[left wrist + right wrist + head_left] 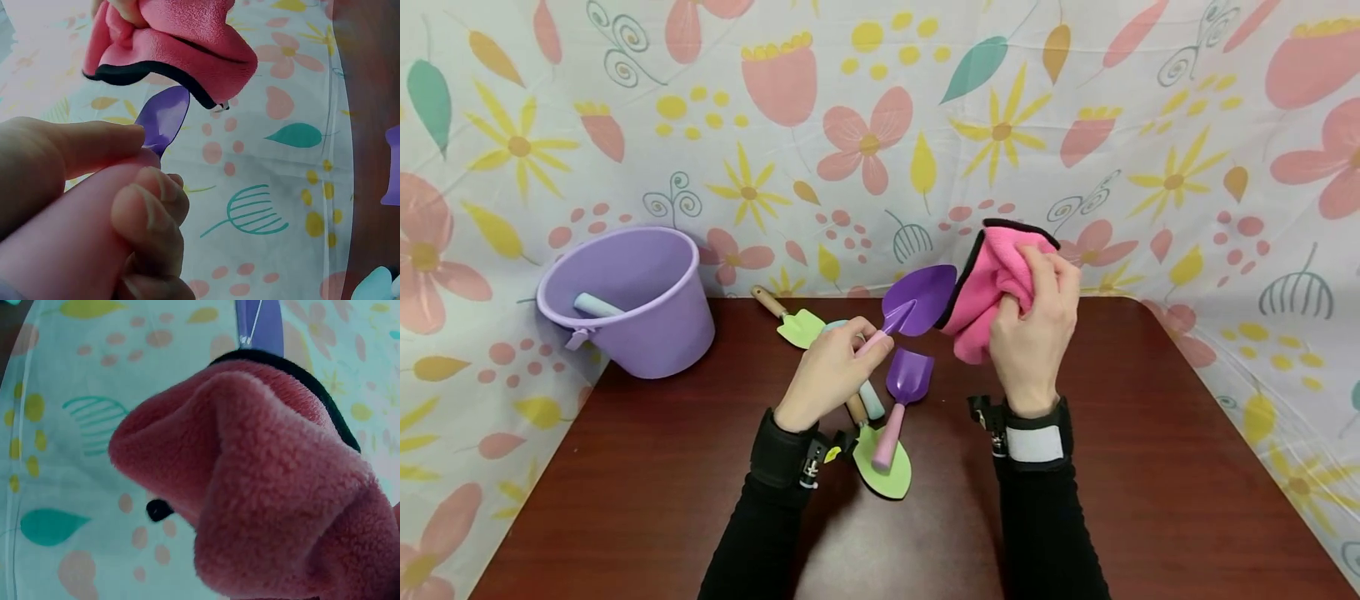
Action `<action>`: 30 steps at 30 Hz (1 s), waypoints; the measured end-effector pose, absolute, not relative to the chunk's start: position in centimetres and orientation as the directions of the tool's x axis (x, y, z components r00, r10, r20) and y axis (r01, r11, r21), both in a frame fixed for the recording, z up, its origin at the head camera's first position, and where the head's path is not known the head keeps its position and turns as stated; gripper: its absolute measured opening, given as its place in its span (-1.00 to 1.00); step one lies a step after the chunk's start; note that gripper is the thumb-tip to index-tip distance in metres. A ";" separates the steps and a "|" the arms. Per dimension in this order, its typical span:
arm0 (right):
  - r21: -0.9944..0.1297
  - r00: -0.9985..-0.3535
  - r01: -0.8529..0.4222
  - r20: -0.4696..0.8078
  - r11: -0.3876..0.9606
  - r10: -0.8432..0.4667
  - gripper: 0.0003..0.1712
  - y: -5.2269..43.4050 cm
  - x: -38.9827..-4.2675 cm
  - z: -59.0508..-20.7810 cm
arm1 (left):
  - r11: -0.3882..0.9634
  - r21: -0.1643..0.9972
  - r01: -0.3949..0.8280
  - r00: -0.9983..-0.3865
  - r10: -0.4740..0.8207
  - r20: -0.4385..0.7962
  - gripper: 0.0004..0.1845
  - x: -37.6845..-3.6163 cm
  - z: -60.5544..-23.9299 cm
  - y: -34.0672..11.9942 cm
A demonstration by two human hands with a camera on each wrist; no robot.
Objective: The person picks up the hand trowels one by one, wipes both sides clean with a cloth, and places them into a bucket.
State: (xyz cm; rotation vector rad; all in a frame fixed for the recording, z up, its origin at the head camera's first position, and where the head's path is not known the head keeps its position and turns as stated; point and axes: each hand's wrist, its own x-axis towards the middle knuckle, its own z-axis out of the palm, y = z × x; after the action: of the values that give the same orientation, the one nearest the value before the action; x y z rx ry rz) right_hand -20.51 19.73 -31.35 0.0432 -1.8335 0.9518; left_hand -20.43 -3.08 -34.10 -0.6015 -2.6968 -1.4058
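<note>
– Where's the purple trowel (917,302)?
– Left hand (829,371) pinches its pink handle (69,231), blade (932,290) beyond the fingers (94,147)
– And the pink cloth (981,292)?
– Gripped in the right hand (1036,333), beside the blade

Black-edged pink cloth (989,271); purple trowel (928,292), seemingly pink-handled

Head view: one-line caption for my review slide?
Left hand holding a purple trowel, right hand gripping a pink cloth, above brown table.
</note>
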 end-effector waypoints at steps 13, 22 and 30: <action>-0.404 -0.652 -0.545 0.756 0.735 -0.068 -0.53 15.4 -20.1 -32.3 | 0.563 0.736 0.375 -0.924 0.293 0.246 -0.79 -20.6 -34.4 -2.4; -0.383 -0.704 -0.611 0.663 0.693 -0.255 -0.45 14.6 -20.4 -33.5 | 0.612 0.693 0.380 -0.925 0.264 0.274 -0.83 -20.5 -34.7 -1.8; -0.447 -0.671 -0.594 0.734 0.669 -0.105 -0.49 15.0 -21.1 -33.7 | 0.640 0.685 0.349 -0.937 0.262 0.233 -0.81 -19.6 -33.6 -1.8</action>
State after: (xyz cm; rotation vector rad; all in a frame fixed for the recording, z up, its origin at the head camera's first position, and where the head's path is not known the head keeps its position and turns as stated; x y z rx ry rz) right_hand -21.15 15.04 -33.69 0.5357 -2.1876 0.9073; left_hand -19.59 -1.79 -33.61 -0.5124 -2.7423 -1.1818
